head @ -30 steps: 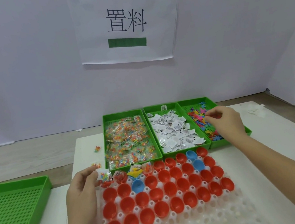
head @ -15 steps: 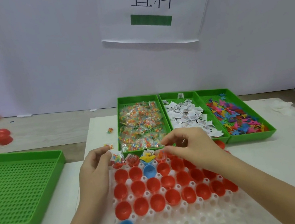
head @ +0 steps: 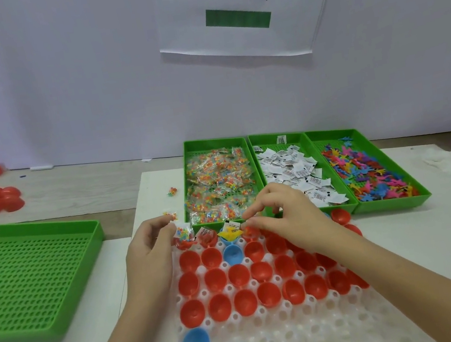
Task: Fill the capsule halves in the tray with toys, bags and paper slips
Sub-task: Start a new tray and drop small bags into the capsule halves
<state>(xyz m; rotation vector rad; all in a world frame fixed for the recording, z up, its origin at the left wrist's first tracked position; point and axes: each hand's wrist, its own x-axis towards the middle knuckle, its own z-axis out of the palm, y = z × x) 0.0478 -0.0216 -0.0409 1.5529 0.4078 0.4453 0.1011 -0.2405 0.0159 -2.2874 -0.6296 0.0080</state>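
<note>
One left hand [head: 149, 249], one right hand [head: 282, 215], one white capsule tray [head: 305, 333], three small green bins [head: 187, 183], one large green tray [head: 27, 278], one paper sign [head: 244, 3].

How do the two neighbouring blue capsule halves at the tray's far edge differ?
The far blue half holds a yellow toy and a paper slip; the near blue half looks empty. The far one sits in the back row, the near one in the second. Both open upward.
</note>
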